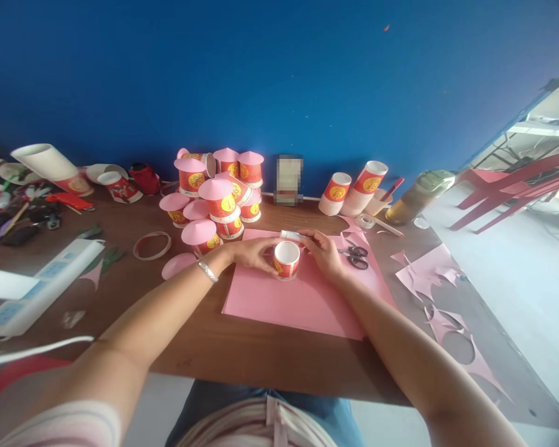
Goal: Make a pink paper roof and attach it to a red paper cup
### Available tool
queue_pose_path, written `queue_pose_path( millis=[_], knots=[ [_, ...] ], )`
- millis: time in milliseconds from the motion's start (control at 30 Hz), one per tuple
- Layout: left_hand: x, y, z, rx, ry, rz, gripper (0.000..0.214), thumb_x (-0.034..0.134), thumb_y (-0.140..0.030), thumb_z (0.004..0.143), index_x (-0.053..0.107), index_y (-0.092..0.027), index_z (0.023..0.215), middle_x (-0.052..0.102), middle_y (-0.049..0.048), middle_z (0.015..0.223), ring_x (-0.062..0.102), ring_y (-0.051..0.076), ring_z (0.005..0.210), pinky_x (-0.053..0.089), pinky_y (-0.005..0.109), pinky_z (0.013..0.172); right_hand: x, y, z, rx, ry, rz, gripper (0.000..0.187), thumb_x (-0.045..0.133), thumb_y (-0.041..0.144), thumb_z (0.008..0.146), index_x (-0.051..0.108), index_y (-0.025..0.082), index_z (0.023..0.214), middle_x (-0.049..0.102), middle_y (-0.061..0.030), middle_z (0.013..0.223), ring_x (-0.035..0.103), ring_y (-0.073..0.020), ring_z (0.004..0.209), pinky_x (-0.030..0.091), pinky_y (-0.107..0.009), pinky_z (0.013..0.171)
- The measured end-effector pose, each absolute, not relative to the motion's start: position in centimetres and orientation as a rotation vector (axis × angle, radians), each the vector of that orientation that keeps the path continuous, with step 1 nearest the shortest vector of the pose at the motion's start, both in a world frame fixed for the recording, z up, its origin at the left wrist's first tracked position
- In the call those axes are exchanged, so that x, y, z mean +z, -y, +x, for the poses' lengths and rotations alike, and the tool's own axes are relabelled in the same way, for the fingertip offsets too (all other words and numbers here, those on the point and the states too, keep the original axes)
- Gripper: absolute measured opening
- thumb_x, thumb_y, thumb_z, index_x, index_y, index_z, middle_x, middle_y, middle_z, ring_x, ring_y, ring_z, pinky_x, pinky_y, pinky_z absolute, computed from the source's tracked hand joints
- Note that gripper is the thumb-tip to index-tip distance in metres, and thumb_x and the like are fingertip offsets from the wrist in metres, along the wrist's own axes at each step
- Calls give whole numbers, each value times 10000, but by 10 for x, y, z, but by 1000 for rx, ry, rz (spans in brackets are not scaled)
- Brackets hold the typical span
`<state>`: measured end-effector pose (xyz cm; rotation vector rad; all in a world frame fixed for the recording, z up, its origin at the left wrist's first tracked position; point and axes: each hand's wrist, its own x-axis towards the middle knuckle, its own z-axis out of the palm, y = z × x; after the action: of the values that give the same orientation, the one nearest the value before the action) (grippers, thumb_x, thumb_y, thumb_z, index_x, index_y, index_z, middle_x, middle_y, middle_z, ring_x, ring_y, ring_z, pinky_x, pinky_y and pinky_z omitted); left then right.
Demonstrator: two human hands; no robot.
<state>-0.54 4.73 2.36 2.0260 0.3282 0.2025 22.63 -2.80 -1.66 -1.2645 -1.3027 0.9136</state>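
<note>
Clearly, the red paper cup (286,269) stands open end up on the pink paper (265,301), the left hand (255,253) curved around its left side while the right hand (325,253) pinches a slim white tube (291,235) just beyond its rim. It looks light and thin-walled to me, likely to dent under a hard squeeze, so I'd cradle it low, where the base should stiffen it.

The held cup (286,269) is red outside and white inside, the paper (302,304) pink, the surface (261,360) brown, the wall (279,74) at 12 o'clock blue.
</note>
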Motion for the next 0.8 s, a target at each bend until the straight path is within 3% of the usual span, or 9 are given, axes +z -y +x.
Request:
queue_pose_path(
  millis=[133,267,400,500,667,800],
  knots=[
    [19,-60,-9,188,-322,1916,663,852,-325,769,616,-216,1379,664,129,1383,616,292,1294,488,435,1070,-14,29,229,968,1185,-1229,450,749,548,797,726,178,1051,719,-45,877,615,-156,675,530,-323,656],
    [6,-59,-11,376,-477,1695,439,801,-357,831,667,-210,1222,712,112,1264,662,267,1198,518,432,1013,-14,30,228,991,1062,-1158,495,821,524,744,705,180,1080,713,-22,876,612,-135,661,541,-330,687],
    [-2,-50,-1,622,-624,1519,454,787,-450,838,651,-208,1198,711,91,1204,677,239,1128,540,375,936,-14,28,223,1003,1013,-1150,520,870,505,687,695,188,1059,733,-27,876,651,-153,689,565,-344,709],
    [-6,-49,8,739,-674,1565,494,808,-489,800,681,-181,1166,731,97,1158,696,234,1056,549,346,885,-12,29,217,978,1065,-1189,473,843,514,710,698,191,1025,754,-45,882,672,-170,700,575,-348,699],
    [-9,-51,10,836,-756,1736,456,815,-518,783,763,-175,1079,781,94,1093,727,227,950,567,336,861,-8,32,211,918,1152,-1260,379,778,521,774,719,187,943,693,-9,697,612,-157,603,516,-303,567],
    [-3,-51,3,837,-738,1698,490,805,-527,796,768,-149,1106,782,76,880,700,179,733,562,296,689,-4,34,216,875,1199,-1193,341,754,510,818,723,195,943,683,-1,698,553,-126,550,483,-291,538]
  ],
)
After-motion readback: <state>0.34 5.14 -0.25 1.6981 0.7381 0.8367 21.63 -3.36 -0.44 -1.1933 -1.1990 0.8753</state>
